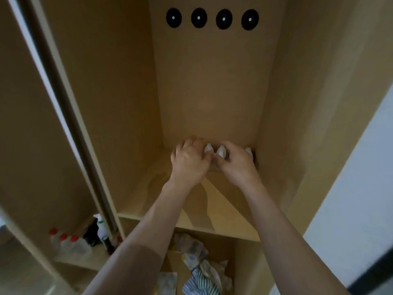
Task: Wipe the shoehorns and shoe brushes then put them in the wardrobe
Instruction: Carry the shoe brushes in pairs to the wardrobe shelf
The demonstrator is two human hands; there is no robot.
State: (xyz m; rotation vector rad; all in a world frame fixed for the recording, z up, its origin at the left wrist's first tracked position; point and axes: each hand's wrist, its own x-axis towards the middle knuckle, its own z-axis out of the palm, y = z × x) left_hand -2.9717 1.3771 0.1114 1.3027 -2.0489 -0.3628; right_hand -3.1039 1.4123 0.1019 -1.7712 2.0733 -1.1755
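Both my arms reach deep into the wooden wardrobe compartment (pixel 212 201), to the back of its shelf. Three whitish rounded items stand in a row against the back wall; blur hides whether they are shoehorns or shoe brushes. My left hand (pixel 189 161) curls its fingers round the left white item (pixel 208 149). My right hand (pixel 237 163) pinches the middle white item (pixel 221 151) with thumb and fingers. The third white item (pixel 249 151) stands free in the right back corner, just beyond my right hand. What lies under my palms is hidden.
Four black round discs (pixel 211 19) sit high on the back wall. A sliding door edge (pixel 70 116) runs down the left. Red-capped bottles (pixel 63 241) and a spray bottle (pixel 101 228) stand on a lower left shelf. Crumpled cloths (pixel 200 267) lie in the compartment below.
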